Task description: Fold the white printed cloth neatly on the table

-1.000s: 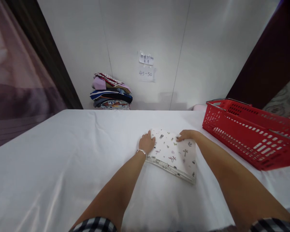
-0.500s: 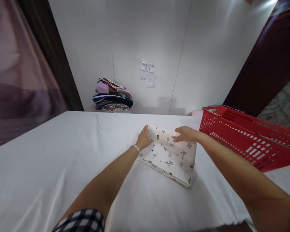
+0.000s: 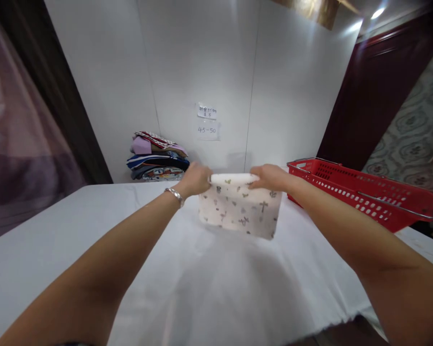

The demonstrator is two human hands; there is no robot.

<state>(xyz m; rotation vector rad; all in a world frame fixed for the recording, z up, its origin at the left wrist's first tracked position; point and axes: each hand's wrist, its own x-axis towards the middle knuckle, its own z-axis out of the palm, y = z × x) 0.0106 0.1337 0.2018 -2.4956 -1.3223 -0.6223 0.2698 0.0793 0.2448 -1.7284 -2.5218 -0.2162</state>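
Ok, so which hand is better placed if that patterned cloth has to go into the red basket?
Probably the right hand: it grips the patterned cloth at the upper corner nearer the red basket. The left hand grips the opposite side.

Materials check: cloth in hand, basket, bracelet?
Cloth: woven or knit fabric, matte with a small print; it bends softly over a rounded top fold. Fibre can't be told.
Basket: likely moulded plastic, smooth red, with regular slots through thin walls; handles look like metal, thin and grey with a sheen.
Bracelet: probably metal, silvery with bright glints.
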